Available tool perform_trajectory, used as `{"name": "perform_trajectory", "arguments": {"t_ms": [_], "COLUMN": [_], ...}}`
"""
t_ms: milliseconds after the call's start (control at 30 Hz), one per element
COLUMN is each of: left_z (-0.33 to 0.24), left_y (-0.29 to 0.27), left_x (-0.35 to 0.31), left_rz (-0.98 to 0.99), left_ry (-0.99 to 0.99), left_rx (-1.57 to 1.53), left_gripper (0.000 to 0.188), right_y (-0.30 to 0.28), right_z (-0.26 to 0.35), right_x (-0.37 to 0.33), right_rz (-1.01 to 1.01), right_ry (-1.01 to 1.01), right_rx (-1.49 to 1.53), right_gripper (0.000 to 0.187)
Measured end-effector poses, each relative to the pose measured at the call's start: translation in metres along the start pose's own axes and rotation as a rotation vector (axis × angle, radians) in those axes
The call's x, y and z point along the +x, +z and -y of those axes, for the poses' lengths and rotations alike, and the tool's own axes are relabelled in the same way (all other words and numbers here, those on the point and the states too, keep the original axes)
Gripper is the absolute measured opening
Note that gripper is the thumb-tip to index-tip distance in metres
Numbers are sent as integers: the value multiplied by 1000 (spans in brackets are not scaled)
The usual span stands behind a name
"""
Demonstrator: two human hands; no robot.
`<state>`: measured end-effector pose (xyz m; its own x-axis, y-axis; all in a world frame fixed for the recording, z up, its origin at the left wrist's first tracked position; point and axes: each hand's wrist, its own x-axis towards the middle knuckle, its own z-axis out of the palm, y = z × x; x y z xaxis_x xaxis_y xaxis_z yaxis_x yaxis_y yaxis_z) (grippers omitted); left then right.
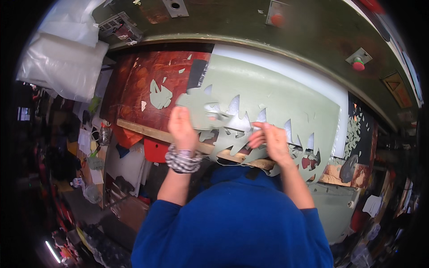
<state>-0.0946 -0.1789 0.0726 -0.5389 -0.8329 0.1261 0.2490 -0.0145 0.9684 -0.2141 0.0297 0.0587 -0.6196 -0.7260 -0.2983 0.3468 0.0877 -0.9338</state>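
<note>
My left hand (182, 127), with a checked band at its wrist, grips flat grey-green cut pieces (196, 105) by their near left edge. Motion blurs the right end of those pieces, so I cannot tell how many there are. A large grey-green sheet (277, 87) lies on the bench, with a row of pointed cut-outs and ragged strips hanging over the front edge. Over these cut-outs is my right hand (271, 140), its fingers bent and apart, slightly blurred, with nothing visible in them. Another small stack of cut pieces (161, 94) rests on the red-brown board to the left.
The red-brown board (134, 85) has a wooden front strip (147, 131). A green machine beam (223, 27) with a red button (358, 65) spans the far side. Small scraps (353, 134) lie at the right. Clear plastic wrapping (62, 67) stands at the far left.
</note>
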Motion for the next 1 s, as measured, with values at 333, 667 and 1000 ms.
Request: {"name": "perform_trajectory", "arguments": {"t_ms": [333, 667, 1000], "left_z": [-13, -24, 47], "left_y": [-32, -46, -170], "left_x": [2, 6, 101], "left_rz": [125, 58, 286], "left_ry": [-91, 133, 326], "left_rx": [129, 586, 1583], "left_gripper": [20, 15, 27], "right_y": [-3, 23, -68], "right_z": [15, 10, -29], "right_x": [-28, -23, -69], "right_rz": [-165, -17, -386], "right_ry": [-611, -500, -160], "right_rx": [-768, -368, -390], "right_gripper": [28, 20, 23]}}
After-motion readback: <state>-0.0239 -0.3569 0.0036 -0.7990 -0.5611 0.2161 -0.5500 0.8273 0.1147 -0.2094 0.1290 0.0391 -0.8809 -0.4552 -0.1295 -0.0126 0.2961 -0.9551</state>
